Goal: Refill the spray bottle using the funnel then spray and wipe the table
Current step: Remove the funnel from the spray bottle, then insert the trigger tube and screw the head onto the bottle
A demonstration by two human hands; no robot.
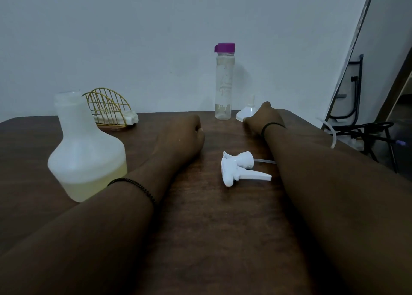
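1. Head view, the stuff: the translucent white plastic spray bottle [87, 147] stands open-necked at the near left of the dark brown wooden table [211, 228], roughly a third full of pale yellow liquid. I'd guess it's bottom-heavy and a bit squishy in the walls, so grabbing the narrow neck looks safer than the fat belly.
2. Its white plastic trigger sprayer head [242, 169] lies on its side mid-table with the clear dip tube trailing right. Light and rigid; the collar is probably the spot to hold.
3. The small white plastic funnel [246, 113] sits upside down at the far right, spout up, just beside the tall clear bottle with the purple cap [224, 83]. It likely weighs next to nothing and tips easily, so pinching the spout makes sense.
4. Far left, a gold wire holder [107, 107] has a white cloth [130, 116] in it, soft and floppy, presumably for wiping.
5. Hands: the left hand [185, 136] rests mid-table curled into a loose fist, holding nothing. The right hand [264, 118] is stretched to the far right, right up against the funnel's rim; the fingers are hidden behind the hand, so I can't tell if it's actually gripping yet.
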